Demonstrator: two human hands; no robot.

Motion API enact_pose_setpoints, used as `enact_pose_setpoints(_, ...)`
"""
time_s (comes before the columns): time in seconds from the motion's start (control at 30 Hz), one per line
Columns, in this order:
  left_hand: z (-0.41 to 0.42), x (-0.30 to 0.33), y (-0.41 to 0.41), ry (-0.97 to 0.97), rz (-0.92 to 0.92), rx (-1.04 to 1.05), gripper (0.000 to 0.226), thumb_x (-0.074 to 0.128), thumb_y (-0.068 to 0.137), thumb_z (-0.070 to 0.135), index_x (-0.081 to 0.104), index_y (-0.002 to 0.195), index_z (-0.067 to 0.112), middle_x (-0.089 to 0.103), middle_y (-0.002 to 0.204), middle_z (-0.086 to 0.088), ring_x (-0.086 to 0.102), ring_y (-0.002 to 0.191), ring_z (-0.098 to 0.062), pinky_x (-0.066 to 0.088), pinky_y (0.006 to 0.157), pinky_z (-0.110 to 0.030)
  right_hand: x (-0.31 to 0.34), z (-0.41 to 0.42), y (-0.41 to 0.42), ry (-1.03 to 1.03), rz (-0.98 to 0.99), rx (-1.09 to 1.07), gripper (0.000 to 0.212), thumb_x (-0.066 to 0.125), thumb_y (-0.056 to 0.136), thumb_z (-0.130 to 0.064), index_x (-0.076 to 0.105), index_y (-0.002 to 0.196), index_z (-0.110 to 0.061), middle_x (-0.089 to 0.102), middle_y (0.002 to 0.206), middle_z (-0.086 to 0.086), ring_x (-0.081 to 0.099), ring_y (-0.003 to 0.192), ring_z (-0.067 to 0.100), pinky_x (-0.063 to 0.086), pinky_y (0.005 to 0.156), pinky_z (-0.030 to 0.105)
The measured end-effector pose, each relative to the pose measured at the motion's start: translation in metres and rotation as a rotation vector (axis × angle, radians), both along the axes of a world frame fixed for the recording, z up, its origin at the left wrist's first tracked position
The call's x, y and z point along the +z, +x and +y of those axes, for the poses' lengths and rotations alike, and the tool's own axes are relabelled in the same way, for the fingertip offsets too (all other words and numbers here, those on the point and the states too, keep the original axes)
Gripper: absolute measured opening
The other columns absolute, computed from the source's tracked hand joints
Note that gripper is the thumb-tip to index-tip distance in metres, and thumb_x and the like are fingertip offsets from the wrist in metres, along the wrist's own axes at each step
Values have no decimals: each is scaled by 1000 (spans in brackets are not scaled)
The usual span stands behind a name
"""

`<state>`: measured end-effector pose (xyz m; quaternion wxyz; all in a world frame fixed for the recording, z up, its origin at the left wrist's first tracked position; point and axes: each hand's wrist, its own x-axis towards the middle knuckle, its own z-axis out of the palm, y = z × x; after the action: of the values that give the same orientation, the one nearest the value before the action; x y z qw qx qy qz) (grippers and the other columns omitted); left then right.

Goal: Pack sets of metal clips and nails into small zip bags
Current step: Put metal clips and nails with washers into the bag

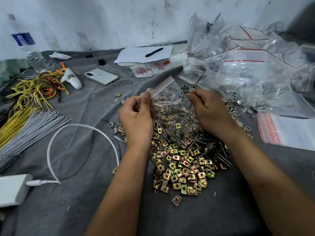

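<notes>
The step in hand looks like the closing or opening of one small clear zip bag with a red seal strip [167,97], held up between both hands over the heap. The left hand [136,114] pinches the bag's near-left edge between thumb and curled fingers; the right hand [208,109] pinches the opposite edge just below the strip, fingers curled in towards the palm. Both hands are clamped on the plastic, knuckles up, forearms running in from the bottom of the view and angled towards each other — the bag stretched flat between them.

Whether this bag already carries its set I cannot tell (the plastic is see-through, and the parts seen through it may simply lie beneath). Directly under both wrists and towards the body spreads the pile of square gold-and-copper metal clips [184,167], with long grey steel nails [221,155] mixed in beside the right wrist. Beyond the right hand rises a mound of filled clear zip bags [247,70]; further out to its right lies a flat stack of unused red-striped zip bags [279,132].

The next move, I judge, calls for running the fingertips along the strip to press it shut — or, if the bag is empty, parting its mouth and dropping in clips and nails.
</notes>
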<state>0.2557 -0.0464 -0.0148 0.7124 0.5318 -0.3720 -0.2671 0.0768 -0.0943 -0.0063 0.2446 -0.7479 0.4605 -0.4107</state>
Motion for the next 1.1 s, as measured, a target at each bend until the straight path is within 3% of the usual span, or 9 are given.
enact_pose_setpoints(0.1,3,0,0,-24,-105,3,27,70,96,38,71,79,17,70,65,-1,63,58,-17,55,61,-38,-3,-1,-3,-46,134,-59,48,39,102,-52,60,86,-11,54,66,-4,49,57,10,33,52,20)
enact_pose_setpoints(0.17,4,-1,-2,-57,-228,-9,27,69,98,36,70,79,17,68,67,-6,61,59,-28,53,57,-40,-3,0,-7,-68,38,-61,52,37,105,-56,66,90,-15,59,69,-3,54,60,8,35,55,18)
enact_pose_setpoints(0.3,7,1,-12,-36,-451,-75,13,71,97,25,73,84,22,68,72,11,61,62,-2,46,55,-19,0,-2,-10,9,-241,154,25,56,103,-47,72,95,-29,70,87,-5,65,77,8,48,65,16)
enact_pose_setpoints(0.43,7,2,-14,-47,-440,-68,13,73,96,22,73,83,20,66,69,13,58,61,1,41,55,-14,0,-6,-10,-93,-242,95,3,75,91,-35,75,89,-33,68,92,-9,65,89,14,53,70,27)
enact_pose_setpoints(0.53,8,3,-13,-39,-425,-56,15,72,97,24,71,82,20,67,70,12,59,62,1,44,56,-17,1,-8,-14,-78,-278,114,10,78,89,-31,77,92,-21,70,97,-3,66,91,21,55,75,35)
enact_pose_setpoints(0.7,6,0,-10,-39,-436,-15,18,69,100,28,71,87,16,68,76,9,60,69,-6,46,62,-29,0,-7,-16,-68,-232,137,9,76,91,-22,76,99,-18,72,94,-2,68,89,22,56,80,42)
enact_pose_setpoints(0.77,6,0,-10,-59,-635,77,18,68,100,33,72,95,15,70,89,7,61,85,-11,48,73,-33,1,-6,-15,-119,-230,132,10,78,88,-23,77,98,-21,72,93,-4,66,92,23,55,82,48)
enact_pose_setpoints(0.9,4,-1,-11,-177,-1000,132,23,75,96,32,75,108,13,68,110,-2,54,109,-22,34,89,-24,-1,-5,-11,-260,-79,108,14,83,81,-29,80,92,-21,70,89,-7,61,94,17,51,80,47)
enact_pose_setpoints(1.1,0,-9,-9,-227,-1062,16,15,79,92,23,77,97,10,69,110,-2,53,108,-28,42,89,-34,0,-2,-10,-323,-47,146,11,86,79,-20,80,89,-21,69,87,-4,62,91,16,51,78,42)
